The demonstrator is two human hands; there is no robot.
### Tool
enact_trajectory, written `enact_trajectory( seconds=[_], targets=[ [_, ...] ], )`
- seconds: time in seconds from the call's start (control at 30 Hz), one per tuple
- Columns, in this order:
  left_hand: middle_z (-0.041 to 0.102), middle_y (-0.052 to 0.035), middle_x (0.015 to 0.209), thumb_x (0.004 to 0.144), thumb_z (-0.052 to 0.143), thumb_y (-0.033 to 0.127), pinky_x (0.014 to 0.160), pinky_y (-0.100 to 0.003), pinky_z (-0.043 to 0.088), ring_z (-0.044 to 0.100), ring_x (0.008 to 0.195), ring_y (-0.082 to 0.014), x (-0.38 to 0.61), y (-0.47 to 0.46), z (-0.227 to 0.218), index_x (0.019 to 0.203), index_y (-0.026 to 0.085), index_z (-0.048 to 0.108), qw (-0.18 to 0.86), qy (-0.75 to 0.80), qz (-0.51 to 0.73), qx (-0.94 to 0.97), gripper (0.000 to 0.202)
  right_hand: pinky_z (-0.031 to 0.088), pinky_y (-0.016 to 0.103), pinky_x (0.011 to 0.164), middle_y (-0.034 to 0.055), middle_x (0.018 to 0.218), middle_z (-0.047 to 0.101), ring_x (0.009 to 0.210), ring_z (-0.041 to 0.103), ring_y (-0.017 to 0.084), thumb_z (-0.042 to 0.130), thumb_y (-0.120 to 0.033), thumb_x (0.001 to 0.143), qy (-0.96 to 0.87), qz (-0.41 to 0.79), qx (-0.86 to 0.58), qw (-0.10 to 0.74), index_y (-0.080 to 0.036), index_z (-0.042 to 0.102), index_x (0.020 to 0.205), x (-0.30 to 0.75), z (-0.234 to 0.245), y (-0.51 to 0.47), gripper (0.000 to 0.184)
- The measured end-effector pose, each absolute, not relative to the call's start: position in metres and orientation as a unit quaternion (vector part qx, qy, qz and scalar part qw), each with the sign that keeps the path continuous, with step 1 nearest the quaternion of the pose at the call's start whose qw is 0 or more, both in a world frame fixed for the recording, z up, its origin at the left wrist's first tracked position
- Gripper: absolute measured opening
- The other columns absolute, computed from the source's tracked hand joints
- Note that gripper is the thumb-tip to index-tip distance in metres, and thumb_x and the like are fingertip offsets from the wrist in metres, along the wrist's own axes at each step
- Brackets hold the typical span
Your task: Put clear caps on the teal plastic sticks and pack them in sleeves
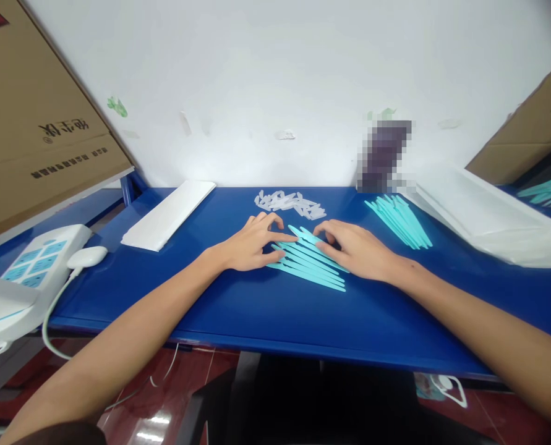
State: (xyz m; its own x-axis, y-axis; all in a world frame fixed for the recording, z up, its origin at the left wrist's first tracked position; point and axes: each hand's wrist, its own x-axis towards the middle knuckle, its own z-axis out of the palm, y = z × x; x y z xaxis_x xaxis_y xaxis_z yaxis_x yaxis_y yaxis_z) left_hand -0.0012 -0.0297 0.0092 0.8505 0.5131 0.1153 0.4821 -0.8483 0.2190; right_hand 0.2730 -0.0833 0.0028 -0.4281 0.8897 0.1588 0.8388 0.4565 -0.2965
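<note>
A head-worn camera looks down from close above a blue desk [238, 318] and forward to a white wall [275, 74] at 12 o'clock, left hand [247, 244] and right hand [358, 250] near mid-frame.

Smooth plastic is seen in the turquoise sticks [313, 277]; the tabletop [238, 303] is glossily finished; matt cardboard is shown by the printed box [38, 93].

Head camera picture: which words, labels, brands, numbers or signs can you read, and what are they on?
"®": small, on the big cardboard box at the left.
Larger dark characters just above it, on the same box: seemingly upside down, too blurred to quote.
Smaller line of characters lower on the box: too small and blurred to read.
Power strip and turquoise sticks: no text that I can make out.
</note>
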Motion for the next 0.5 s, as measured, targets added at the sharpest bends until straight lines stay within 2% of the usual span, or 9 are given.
enact_trajectory(
  seconds=[0.33,0.5],
  targets=[
    [0.054,-0.0087,0.117,0.101,0.048,0.055,0.094,-0.043,0.036,0.048,0.103,-0.0255,-0.011,-0.027,0.019,0.129,0.035,0.071,0.09,0.257,0.087,0.958,0.041,0.042,0.035,0.069,0.0069,0.099,0.062,0.082,0.059,0.021,0.047,-0.043,0.097,-0.816,0.079,-0.551,0.154,-0.021,0.061,0.11,0.273,0.005,-0.084,0.029],
    [0.056,-0.0083,0.111,0.102,0.048,0.052,0.094,-0.041,0.037,0.049,0.103,-0.0245,-0.008,-0.025,0.008,0.119,0.032,0.076,0.102,0.264,0.149,0.947,0.039,0.042,0.036,0.071,0.006,0.098,0.058,0.079,0.058,0.02,0.045,-0.04,0.099,-0.815,0.085,-0.549,0.164,-0.022,0.062,0.104,0.275,0.004,-0.083,0.025]
  ],
)
